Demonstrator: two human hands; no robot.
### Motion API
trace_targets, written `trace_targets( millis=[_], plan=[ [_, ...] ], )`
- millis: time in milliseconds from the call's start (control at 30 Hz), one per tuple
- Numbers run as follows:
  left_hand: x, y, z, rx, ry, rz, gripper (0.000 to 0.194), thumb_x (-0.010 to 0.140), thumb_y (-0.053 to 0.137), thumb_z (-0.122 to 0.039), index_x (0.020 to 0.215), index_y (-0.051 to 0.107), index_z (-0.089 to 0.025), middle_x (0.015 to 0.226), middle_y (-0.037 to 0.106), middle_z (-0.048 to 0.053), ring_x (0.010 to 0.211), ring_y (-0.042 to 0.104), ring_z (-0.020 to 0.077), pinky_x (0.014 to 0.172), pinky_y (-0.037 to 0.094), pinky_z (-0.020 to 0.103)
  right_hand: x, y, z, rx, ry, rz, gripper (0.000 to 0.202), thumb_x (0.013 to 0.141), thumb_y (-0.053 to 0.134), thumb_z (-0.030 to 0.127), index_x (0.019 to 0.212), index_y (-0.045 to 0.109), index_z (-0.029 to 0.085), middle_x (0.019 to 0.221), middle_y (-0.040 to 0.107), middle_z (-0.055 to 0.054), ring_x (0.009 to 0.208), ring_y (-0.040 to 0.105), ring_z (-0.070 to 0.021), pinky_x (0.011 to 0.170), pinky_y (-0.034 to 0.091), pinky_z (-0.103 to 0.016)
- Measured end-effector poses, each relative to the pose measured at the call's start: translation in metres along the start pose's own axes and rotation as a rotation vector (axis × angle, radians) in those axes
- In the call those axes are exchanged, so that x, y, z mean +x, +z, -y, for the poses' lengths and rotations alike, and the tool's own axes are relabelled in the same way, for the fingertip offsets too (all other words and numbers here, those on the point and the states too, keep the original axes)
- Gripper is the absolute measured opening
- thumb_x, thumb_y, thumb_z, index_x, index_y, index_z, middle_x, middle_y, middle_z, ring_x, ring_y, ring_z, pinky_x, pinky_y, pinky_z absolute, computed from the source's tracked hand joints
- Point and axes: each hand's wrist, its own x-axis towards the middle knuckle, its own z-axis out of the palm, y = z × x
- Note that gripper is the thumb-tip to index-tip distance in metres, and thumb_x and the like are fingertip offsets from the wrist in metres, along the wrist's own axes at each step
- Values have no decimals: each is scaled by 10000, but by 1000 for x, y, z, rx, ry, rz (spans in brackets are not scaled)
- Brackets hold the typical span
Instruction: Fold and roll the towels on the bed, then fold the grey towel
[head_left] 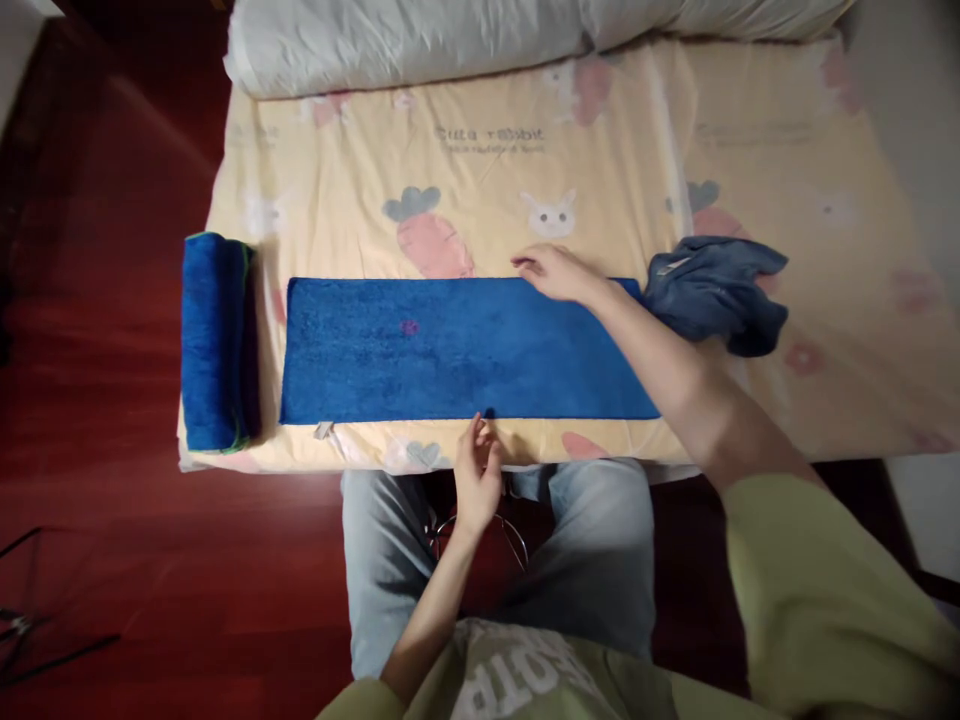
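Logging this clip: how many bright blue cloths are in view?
2: the flat cloth in the middle and the rolled cloth to its left, whose folds may hide another.

We look down on a glossy, dark red floor (112, 400), with a soft streak of glare (161, 120) at upper left. A pale yellow sheet (337, 220), printed with carrots (435, 245), rabbit faces (551, 217) and grey lettering (491, 137), covers either a bed or a table; we cannot tell which. Across its far side we see a thick whitish quilt (420, 45). A pale wall (907, 90) stands at right, a thin black stand (15, 625) at lower left. Light falls brightest mid-sheet; we find the corners dim.
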Motion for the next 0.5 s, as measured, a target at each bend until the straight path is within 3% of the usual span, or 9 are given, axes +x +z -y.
trace_targets(
  millis=[100, 200, 367, 500],
  plan=[
    [14, 20, -6, -222, -80, -65, 734, 934, 829, -571, 1555, 600, -253, 1387, 674, 138, 1285, 686, 257, 1154, 537, 407, 54, 18, 11, 39, 22, 59, 402, 982, 742, 472, 1274, 809, 204, 1203, 805, -124, 1200, 736, -331, 1124, 582, -482],
    [24, 21, -15, -290, -129, -114, 721, 888, 869, -605, 1472, 667, -232, 1272, 729, 130, 1131, 729, 238, 1054, 583, 382, 81, 38, 8, 61, 69, 170, 356, 936, 828, 469, 1167, 833, 199, 1120, 828, -97, 1153, 750, -308, 1074, 595, -419],
    [27, 19, -12, -238, -135, -152, 622, 841, 881, -655, 1221, 777, -174, 1128, 775, 140, 1041, 747, 250, 857, 617, 327, 89, 58, -2, 67, 101, 225, 249, 880, 898, 383, 1034, 841, 197, 1094, 831, -110, 1103, 768, -301, 1045, 614, -414],
    [26, 24, -7, -255, -124, -193, 597, 836, 893, -627, 1196, 787, -163, 1121, 782, 142, 1045, 758, 246, 859, 630, 324, 88, 56, 3, 47, 110, 268, 110, 877, 873, 243, 966, 824, 202, 1054, 824, -96, 1091, 773, -299, 1053, 625, -433]
  ],
)
